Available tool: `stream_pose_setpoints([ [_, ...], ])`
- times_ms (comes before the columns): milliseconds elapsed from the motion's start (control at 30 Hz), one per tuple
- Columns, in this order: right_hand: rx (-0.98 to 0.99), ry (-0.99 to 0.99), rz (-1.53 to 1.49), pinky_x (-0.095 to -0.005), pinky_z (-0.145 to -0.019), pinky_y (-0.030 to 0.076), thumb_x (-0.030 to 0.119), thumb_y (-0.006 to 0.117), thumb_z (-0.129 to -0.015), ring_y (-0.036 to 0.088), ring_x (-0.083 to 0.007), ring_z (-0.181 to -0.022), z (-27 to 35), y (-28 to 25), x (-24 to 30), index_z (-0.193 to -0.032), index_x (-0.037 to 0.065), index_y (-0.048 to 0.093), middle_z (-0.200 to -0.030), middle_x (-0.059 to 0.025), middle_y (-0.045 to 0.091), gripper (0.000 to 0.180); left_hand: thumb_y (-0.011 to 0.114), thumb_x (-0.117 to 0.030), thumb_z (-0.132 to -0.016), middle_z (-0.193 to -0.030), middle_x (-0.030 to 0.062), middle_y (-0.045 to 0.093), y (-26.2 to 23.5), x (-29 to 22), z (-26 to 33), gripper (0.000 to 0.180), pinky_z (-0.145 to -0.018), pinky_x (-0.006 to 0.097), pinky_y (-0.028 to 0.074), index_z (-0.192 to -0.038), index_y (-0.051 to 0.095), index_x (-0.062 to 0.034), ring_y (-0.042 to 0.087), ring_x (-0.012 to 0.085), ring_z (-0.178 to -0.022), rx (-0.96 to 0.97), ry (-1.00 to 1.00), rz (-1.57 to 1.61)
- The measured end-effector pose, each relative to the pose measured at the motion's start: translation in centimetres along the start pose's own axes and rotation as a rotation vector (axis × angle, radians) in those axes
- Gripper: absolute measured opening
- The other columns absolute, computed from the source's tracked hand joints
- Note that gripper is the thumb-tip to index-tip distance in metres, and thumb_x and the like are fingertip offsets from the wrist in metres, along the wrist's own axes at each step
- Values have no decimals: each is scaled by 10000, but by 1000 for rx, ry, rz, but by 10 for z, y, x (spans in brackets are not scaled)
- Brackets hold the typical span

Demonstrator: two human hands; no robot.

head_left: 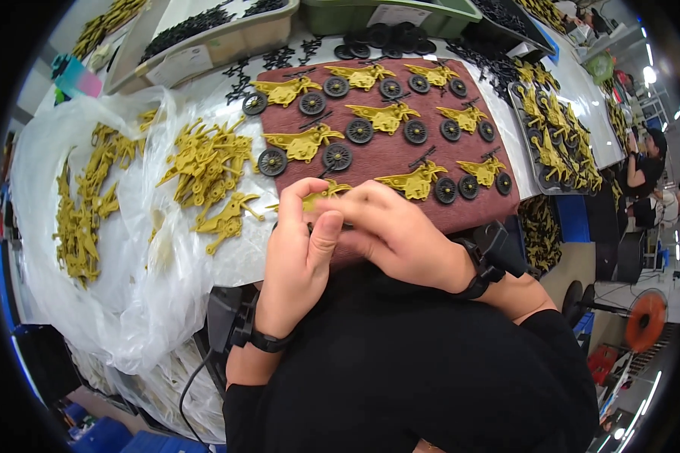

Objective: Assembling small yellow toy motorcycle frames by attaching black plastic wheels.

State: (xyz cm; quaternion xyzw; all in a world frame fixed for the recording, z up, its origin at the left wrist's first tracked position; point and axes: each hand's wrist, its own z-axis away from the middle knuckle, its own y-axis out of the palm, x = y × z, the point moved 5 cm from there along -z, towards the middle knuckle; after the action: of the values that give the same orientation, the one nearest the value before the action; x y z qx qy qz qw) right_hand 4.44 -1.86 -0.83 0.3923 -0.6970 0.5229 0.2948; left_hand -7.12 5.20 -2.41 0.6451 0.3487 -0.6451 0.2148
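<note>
My left hand (298, 253) and my right hand (404, 238) meet over the near edge of a brown cloth, fingers curled in toward each other. Whatever is between the fingertips is mostly hidden; only a small dark bit shows. Just beyond them a yellow toy motorcycle body (321, 198) lies partly covered by my fingers. Rows of yellow toy motorcycles with black wheels, such as one (302, 143) at the left, rest on the cloth (385, 160). Right of my right hand is a motorcycle (417, 181) with one black wheel showing.
Loose yellow bodies (208, 162) are heaped left of the cloth, beside a clear plastic bag (140, 302) holding more. Black wheels (385, 38) and small black parts lie at the back, near bins (227, 49). A tray of motorcycles (555, 136) stands right. Another person (646, 170) is farther right.
</note>
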Motion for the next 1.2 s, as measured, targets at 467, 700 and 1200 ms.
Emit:
stream_pose_setpoints([
  [467, -144, 131, -142, -237, -630, 457, 33, 644, -814, 564, -120, -746, 34, -57, -30, -1009, 18, 658, -898, -57, 588, 196, 278, -451, -1010, -602, -4, 433, 81, 3, -24, 454, -436, 190, 263, -1113, 440, -40, 357, 53, -481, 284, -403, 596],
  [700, -260, 170, -235, -231, -621, 446, 58, 619, -871, 568, -110, -734, 44, -80, -46, -997, -10, 650, -873, -60, 591, 146, 350, -381, -1014, -640, -24, 414, 93, 0, -31, 347, -466, 199, 274, -1100, 450, -61, 361, 51, -534, 256, -340, 510],
  [1200, -337, 502, -177, -245, -580, 486, 62, 612, -858, 598, -106, -654, 75, -87, -70, -902, -3, 580, -733, -53, 615, 85, 666, -245, -821, -713, 95, 598, 84, -18, -46, 244, -553, 341, 464, -972, 661, -53, 605, 242, -635, 110, 369, -699],
])
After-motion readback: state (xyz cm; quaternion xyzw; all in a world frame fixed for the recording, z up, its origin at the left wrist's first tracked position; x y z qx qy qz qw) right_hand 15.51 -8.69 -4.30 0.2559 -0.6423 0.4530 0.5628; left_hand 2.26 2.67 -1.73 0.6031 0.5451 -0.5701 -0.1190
